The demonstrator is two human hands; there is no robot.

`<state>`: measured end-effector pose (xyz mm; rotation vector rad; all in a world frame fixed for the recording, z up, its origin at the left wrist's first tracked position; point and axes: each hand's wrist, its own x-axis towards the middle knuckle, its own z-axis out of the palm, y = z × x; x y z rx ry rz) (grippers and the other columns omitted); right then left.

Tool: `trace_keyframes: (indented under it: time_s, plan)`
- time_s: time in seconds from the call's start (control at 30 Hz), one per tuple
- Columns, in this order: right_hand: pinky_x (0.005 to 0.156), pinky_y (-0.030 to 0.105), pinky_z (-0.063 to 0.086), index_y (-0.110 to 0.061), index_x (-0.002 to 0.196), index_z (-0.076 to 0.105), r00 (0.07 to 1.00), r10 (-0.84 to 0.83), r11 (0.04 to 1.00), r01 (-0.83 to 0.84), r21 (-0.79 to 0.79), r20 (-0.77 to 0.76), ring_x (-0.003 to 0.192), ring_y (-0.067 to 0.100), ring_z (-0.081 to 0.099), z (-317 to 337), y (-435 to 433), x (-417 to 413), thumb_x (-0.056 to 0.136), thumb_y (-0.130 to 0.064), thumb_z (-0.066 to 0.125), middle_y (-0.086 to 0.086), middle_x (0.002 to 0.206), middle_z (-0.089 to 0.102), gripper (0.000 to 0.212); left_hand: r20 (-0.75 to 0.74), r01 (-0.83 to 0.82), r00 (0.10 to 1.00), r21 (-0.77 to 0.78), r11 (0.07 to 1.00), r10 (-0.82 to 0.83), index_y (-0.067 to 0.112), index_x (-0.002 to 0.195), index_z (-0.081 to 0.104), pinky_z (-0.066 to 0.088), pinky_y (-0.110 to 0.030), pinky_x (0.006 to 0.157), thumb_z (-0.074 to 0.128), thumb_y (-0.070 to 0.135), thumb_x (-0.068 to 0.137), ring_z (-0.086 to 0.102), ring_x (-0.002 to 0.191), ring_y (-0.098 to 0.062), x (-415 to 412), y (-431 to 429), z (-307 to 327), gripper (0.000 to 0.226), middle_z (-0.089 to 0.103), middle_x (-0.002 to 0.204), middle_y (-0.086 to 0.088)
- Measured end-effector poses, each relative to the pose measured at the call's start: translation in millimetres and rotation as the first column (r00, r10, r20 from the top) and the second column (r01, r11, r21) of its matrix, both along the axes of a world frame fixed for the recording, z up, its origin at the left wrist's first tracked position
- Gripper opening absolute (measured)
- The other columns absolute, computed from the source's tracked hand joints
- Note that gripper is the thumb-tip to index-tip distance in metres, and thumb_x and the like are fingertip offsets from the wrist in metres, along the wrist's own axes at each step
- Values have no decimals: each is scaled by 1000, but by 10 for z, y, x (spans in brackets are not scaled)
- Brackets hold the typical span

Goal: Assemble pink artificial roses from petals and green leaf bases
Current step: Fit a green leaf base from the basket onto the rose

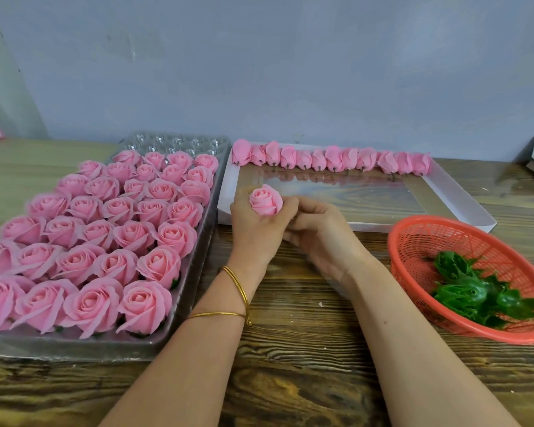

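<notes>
Gripping a soft layered pink rose (pixel 265 201), the left hand (pixel 253 232) meets the curled right hand (pixel 321 235) (its hold hidden).

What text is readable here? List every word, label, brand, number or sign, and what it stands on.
None. No word, label, brand, number or sign shows on the clear tray, the white box lid, the red basket, the wall or the wooden table.

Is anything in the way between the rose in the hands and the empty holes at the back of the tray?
Nothing visible blocks it. The left hand holds the rose up, with the right hand close against it. The empty cups lie to its left, behind the finished roses. Only the rim of the tray lies between.
</notes>
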<state>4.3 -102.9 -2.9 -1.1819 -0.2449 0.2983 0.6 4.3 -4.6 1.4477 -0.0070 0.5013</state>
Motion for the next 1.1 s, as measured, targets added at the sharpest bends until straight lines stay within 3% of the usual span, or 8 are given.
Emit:
trace_keyframes:
  time_s: [0.13, 0.27, 0.4, 0.5, 0.77, 0.87, 0.97, 1.1]
  plan:
    - [92, 36, 54, -8, 90, 72, 994, 108, 994, -108, -17, -14, 94, 23, 67, -17, -13, -53, 86, 21, 44, 10, 93, 71, 41, -18, 22, 1000, -1, 1000, -22, 16, 73, 50, 47, -23, 54, 76, -1, 73, 52, 58, -8, -18, -7, 0, 31, 52, 59, 10]
    - [108, 47, 41, 0, 110, 64, 981, 172, 985, -170, 30, -85, 114, 34, 56, -20, -62, -54, 88, 12, 49, 21, 116, 60, 30, -44, 81, 996, 6, 997, -81, 10, 80, 52, 49, -23, 57, 75, 2, 75, 52, 61, -7, -42, -20, 9, 25, 51, 65, 2]
    - [97, 37, 51, 3, 121, 58, 948, 285, 950, -260, 175, -139, 107, 26, 64, -3, -82, -48, 85, 1, 54, 17, 116, 66, 37, -72, 123, 990, -23, 992, -125, 5, 90, 54, 51, -26, 63, 76, 5, 75, 56, 68, -10, -59, -27, 9, 26, 54, 73, -4]
    - [97, 37, 52, 1, 122, 59, 931, 322, 932, -281, 229, -169, 106, 26, 65, -4, -87, -46, 86, -4, 53, 17, 117, 67, 37, -85, 129, 988, -23, 991, -130, 5, 91, 53, 50, -23, 62, 75, 4, 75, 55, 67, -8, -66, -19, 11, 27, 53, 72, -1]
    - [98, 38, 53, 4, 126, 55, 918, 357, 918, -310, 248, -172, 108, 27, 66, -20, -115, -44, 86, -5, 55, 19, 120, 65, 41, -109, 156, 982, 15, 988, -154, 1, 94, 52, 47, -20, 60, 75, 2, 77, 53, 69, -11, -82, -7, 36, 29, 51, 75, -4]
    - [98, 38, 52, 2, 126, 55, 919, 358, 917, -313, 247, -166, 108, 26, 66, -9, -113, -51, 88, -2, 50, 18, 119, 65, 39, -112, 150, 983, 30, 988, -145, -2, 104, 51, 50, -24, 68, 77, 0, 74, 54, 74, -12, -92, -13, 42, 39, 53, 85, -8]
    - [101, 39, 50, 3, 129, 51, 917, 366, 913, -321, 251, -157, 112, 27, 63, 0, -118, -60, 87, 0, 49, 18, 124, 61, 43, -113, 158, 982, 24, 987, -154, 6, 112, 50, 51, -20, 70, 79, 1, 71, 56, 77, -9, -108, -19, 47, 51, 55, 93, -8]
    - [103, 40, 48, 2, 131, 51, 917, 366, 914, -322, 247, -157, 115, 26, 62, 7, -127, -65, 89, 6, 42, 17, 127, 61, 43, -124, 180, 977, 22, 983, -176, 7, 115, 49, 53, -31, 77, 83, 10, 63, 57, 81, -14, -112, -11, 44, 62, 56, 97, -14]
